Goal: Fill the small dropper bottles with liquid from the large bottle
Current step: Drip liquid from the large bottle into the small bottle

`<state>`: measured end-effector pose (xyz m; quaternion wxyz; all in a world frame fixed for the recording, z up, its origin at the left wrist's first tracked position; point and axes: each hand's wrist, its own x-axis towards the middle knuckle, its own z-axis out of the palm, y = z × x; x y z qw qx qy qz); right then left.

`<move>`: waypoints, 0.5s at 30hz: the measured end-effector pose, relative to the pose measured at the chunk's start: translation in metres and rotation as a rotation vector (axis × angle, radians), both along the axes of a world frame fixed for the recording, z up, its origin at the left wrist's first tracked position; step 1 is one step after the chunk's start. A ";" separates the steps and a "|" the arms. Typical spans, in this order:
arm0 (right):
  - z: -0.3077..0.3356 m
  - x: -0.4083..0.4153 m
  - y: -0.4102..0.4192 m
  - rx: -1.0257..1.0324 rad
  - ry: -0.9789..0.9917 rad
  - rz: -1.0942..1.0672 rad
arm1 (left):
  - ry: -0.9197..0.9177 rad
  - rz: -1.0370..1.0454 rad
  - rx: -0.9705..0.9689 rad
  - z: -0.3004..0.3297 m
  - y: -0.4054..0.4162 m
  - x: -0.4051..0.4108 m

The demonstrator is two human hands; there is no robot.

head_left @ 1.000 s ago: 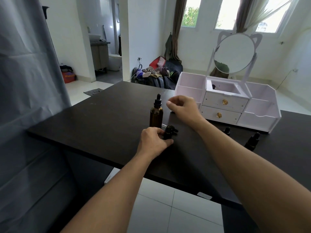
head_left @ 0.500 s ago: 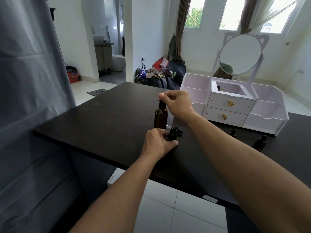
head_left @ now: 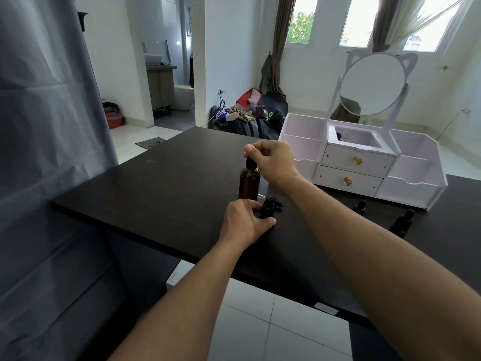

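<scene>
Black tabletop [head_left: 161, 194] holds a tall brown glass bottle [head_left: 249, 185]. Right hand [head_left: 273, 162] pinches its black dropper top [head_left: 250, 162]; left hand [head_left: 246, 221] grips a small dark bottle [head_left: 268, 207] just beside. A hard tug might tip either and spill.

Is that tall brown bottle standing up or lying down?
Standing upright. The large amber bottle rests base-down on the dark table, its black dropper top pinched from above by the right hand.

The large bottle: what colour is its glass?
Dark amber-brown, with a black dropper cap; large bottle, head view.
</scene>
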<state>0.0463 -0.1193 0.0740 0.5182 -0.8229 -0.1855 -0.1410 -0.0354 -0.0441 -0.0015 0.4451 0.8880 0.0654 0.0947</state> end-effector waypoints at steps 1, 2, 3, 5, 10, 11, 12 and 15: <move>-0.001 -0.001 0.000 0.000 -0.002 0.005 | -0.001 -0.002 -0.005 0.000 0.000 0.000; -0.002 -0.001 -0.001 -0.002 -0.007 0.007 | -0.005 -0.004 -0.009 0.000 0.000 0.000; -0.003 -0.002 -0.001 -0.003 -0.012 0.006 | -0.010 -0.006 -0.010 0.000 0.000 -0.001; -0.004 -0.001 0.000 0.009 -0.018 -0.008 | -0.015 -0.013 -0.008 0.000 0.001 -0.001; -0.005 0.001 0.001 0.034 -0.016 -0.024 | -0.007 -0.034 -0.004 -0.001 0.001 -0.001; -0.005 0.002 0.001 0.041 -0.015 -0.024 | -0.005 -0.037 -0.007 -0.001 0.001 0.000; -0.004 0.002 0.000 0.044 -0.015 -0.026 | -0.002 -0.039 -0.008 -0.001 0.002 0.000; -0.003 0.003 0.001 0.047 -0.014 -0.026 | 0.008 -0.024 -0.010 -0.002 0.001 0.002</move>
